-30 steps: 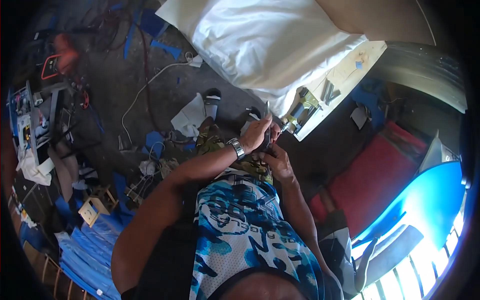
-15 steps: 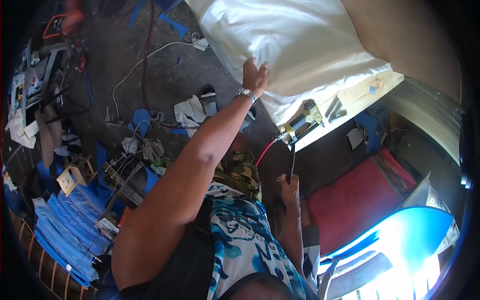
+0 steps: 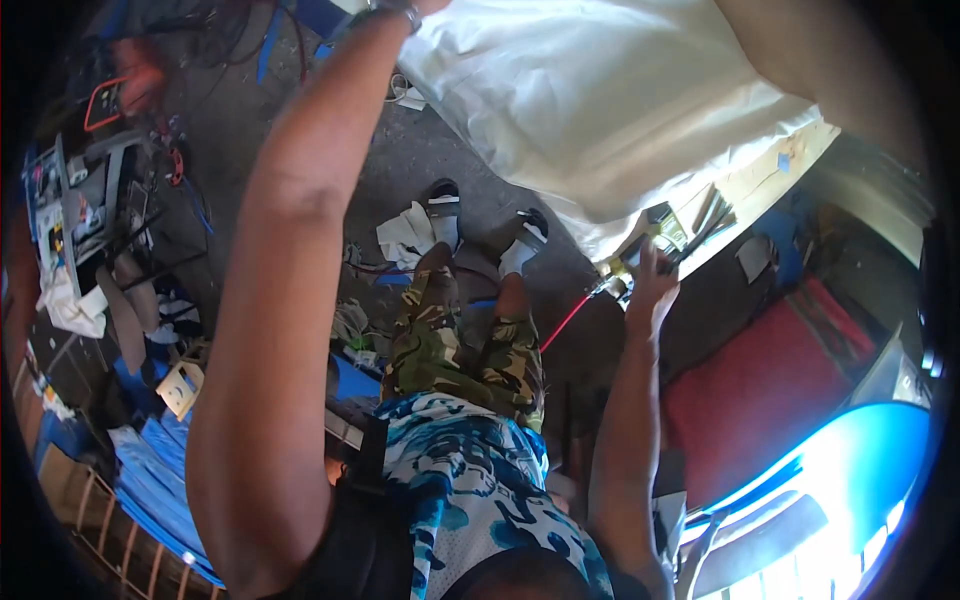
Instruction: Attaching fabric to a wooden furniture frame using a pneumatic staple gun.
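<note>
My left arm stretches up to the top edge, beside the left border of a large white fabric cover point(image 3: 600, 120). Only the base of my left hand point(image 3: 430, 5) shows; its fingers are cut off. The cover lies over a pale wooden panel point(image 3: 800, 160) whose bare edge shows. At the panel's near corner is an olive staple gun point(image 3: 665, 222) with a red hose point(image 3: 565, 322). My right hand point(image 3: 655, 285) is at the gun, partly covering it. A dark slender tool point(image 3: 712, 240) projects from beside its fingers; their exact hold is small and unclear.
A red cloth-covered block point(image 3: 760, 390) stands at the right, near a bright blue curved sheet point(image 3: 870, 450). Blue plastic-wrapped pieces point(image 3: 155, 470) lie lower left. A cluttered workbench point(image 3: 70, 220) stands far left. Scraps and cables litter the floor point(image 3: 330, 130).
My left hand has moved up and left along the cover to the top edge. My right hand has risen with the dark tool to the staple gun. The view has shifted slightly.
</note>
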### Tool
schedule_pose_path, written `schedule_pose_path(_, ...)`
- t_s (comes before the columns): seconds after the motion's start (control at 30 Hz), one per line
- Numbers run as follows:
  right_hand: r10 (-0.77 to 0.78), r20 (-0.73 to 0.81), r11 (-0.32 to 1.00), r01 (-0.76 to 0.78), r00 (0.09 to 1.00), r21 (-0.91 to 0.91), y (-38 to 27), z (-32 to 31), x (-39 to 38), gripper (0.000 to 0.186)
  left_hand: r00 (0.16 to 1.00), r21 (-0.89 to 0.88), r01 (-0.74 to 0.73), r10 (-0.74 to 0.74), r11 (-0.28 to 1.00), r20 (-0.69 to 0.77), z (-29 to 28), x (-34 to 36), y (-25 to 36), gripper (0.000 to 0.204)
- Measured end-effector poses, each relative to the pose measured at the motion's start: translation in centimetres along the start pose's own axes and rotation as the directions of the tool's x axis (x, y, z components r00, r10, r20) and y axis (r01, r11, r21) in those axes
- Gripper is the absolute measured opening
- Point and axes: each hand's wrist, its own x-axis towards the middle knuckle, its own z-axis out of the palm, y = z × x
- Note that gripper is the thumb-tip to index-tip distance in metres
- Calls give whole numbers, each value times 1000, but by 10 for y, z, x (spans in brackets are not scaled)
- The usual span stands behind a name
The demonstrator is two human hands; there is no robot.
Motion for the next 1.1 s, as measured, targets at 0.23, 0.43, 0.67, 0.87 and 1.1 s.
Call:
schedule_pose_path(0.23, 151, -4, 965, -146, 989, 218, -4, 44, 76, 42, 984, 401, -135, 75, 906, 162, 57, 50, -23, 42)
schedule_pose_path(0.43, 287, 22, 949, -287, 958, 131, 17, 29, 77, 41, 974, 324, -108, 35, 940, 223, 44, 21, -17, 33)
schedule_pose_path(0.67, 226, 102, 949, -242, 969, 200, 16, 68, 19, 49, 977, 369, -32, -49, 929, 209, -2, -17, -55, 42)
schedule_pose_path(0.87, 335, 75, 911, -343, 939, 230, 31, 50, -13, 50, 754, -139, 214, -254, 967, -605, 48, -162, -76, 59)
schedule_pose_path(1.1, 261, 370, 952, -173, 892, -254, 111, -61, -79, 33, 686, -736, 474, -727, 482, -34, 148, -235, -25, 59)
